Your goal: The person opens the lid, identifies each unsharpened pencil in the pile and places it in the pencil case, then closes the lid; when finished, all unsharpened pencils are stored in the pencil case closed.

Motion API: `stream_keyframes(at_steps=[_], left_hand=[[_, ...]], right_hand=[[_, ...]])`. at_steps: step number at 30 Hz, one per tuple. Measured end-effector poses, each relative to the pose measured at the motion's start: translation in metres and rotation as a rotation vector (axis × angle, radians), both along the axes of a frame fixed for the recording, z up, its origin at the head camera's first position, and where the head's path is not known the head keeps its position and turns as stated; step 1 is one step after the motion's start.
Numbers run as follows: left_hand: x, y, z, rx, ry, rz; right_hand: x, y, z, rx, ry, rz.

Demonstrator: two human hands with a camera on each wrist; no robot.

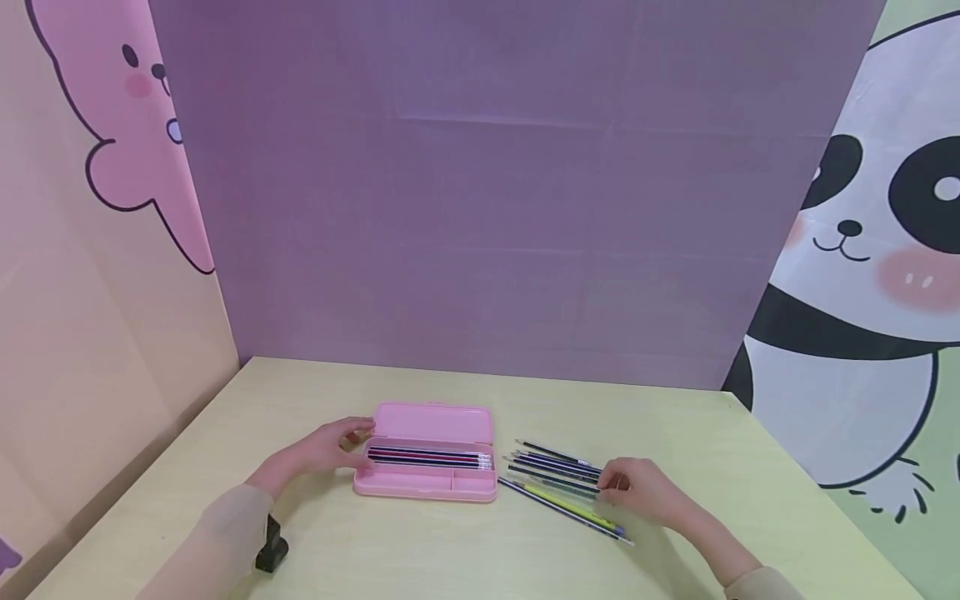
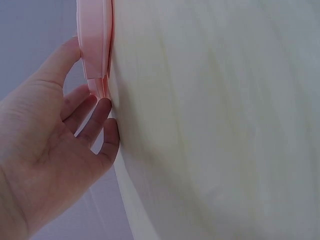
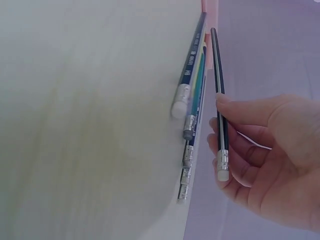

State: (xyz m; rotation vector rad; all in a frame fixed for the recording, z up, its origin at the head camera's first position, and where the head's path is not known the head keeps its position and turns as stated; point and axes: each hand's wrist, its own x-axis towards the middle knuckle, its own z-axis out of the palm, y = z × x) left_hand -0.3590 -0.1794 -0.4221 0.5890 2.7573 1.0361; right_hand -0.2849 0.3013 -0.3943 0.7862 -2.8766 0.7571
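An open pink pencil case (image 1: 424,493) lies on the table with several striped pencils (image 1: 429,458) in its long compartment. My left hand (image 1: 330,444) touches the case's left end, thumb at the tray's rim and fingertips by the lid. In the left wrist view, the loosely bent fingers rest against the case's end (image 2: 95,45). With thumb and fingers, my right hand (image 3: 272,145) pinches a dark striped pencil (image 3: 219,65) near its white eraser. Loose pencils (image 1: 551,457) lie just left of that hand, including a yellow-green one (image 1: 570,503).
A small black object (image 1: 272,548) stands on the table beside the left forearm. The pale wooden table (image 1: 420,554) reaches back to a purple backdrop (image 1: 480,208). Cartoon-printed panels, one with a panda (image 1: 847,292), flank it.
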Motion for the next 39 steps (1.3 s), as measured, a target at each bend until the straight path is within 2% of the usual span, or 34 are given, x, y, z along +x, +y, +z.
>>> stream_keyframes(at_steps=[5,12,21,28,39], left_hand=[[0.000,0.000,0.000,0.002,-0.004,-0.001],[-0.002,0.000,0.000,0.003,0.004,-0.006],[-0.003,-0.001,-0.002,-0.002,0.011,-0.008],[0.000,0.001,0.002,0.007,0.009,-0.025],[0.000,0.000,0.001,0.005,-0.010,-0.002]], right_hand=[[-0.001,-0.001,0.005,-0.009,0.040,-0.029],[-0.003,-0.007,0.006,-0.081,0.098,-0.038],[-0.008,-0.019,0.003,-0.151,0.085,-0.053],[-0.009,-0.029,0.001,-0.190,0.077,-0.063],[-0.015,-0.043,0.002,-0.192,0.069,-0.054]])
